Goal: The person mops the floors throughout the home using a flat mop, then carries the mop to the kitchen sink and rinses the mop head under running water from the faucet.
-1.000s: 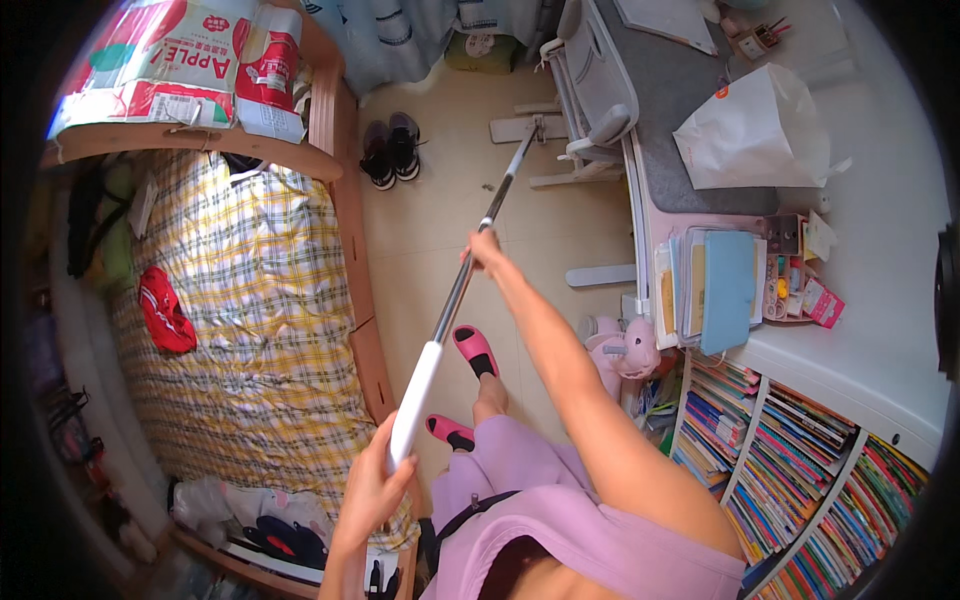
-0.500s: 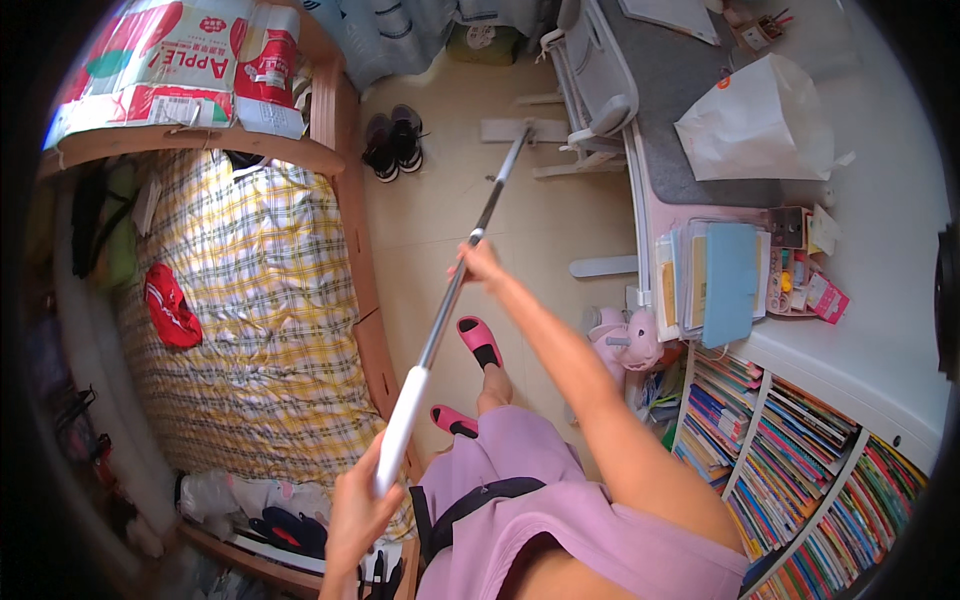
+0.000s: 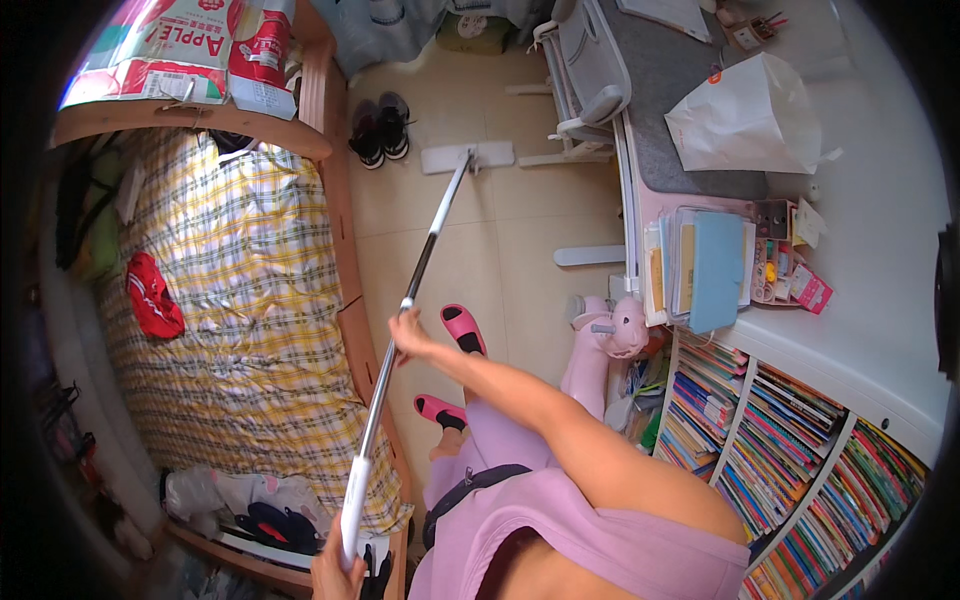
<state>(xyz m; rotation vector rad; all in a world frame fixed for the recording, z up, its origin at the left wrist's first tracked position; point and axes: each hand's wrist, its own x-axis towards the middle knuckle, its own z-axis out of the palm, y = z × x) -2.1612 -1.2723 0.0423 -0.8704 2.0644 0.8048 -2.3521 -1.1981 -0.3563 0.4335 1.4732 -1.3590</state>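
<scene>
Silver metal pole of a flat mop (image 3: 425, 262) runs diagonally across a beige tile floor (image 3: 500, 250) beside a bed (image 3: 240, 330), w/ the person's two hands on it. Right hand (image 3: 408, 335) grips the pole about midway, fingers wrapped round it, at the bed's wooden side rail. Left hand (image 3: 335, 572) sits at the pole's white upper grip, off the bed's foot corner near the frame's lower edge; fingers appear curled on the grip, but most of the hand is cut off, so how tightly can't be told. Mop's pale flat head (image 3: 467, 157) lies flat on the floor, well beyond the bed's long side, just beside a pair of dark shoes (image 3: 380, 128) that stand against the bed frame. Person wears pink slippers (image 3: 462, 328), both feet on the floor close to the bed rail. On the bed: yellow checked cover, a red cloth (image 3: 152, 297) lying toward its far side. Across the floor from the bed, a worktop (image 3: 850, 330) carries a white bag (image 3: 745, 118) and stacked folders (image 3: 700, 268); a pink toy (image 3: 612, 335) stands below its edge, w/ bookshelves (image 3: 800, 440) beside.
</scene>
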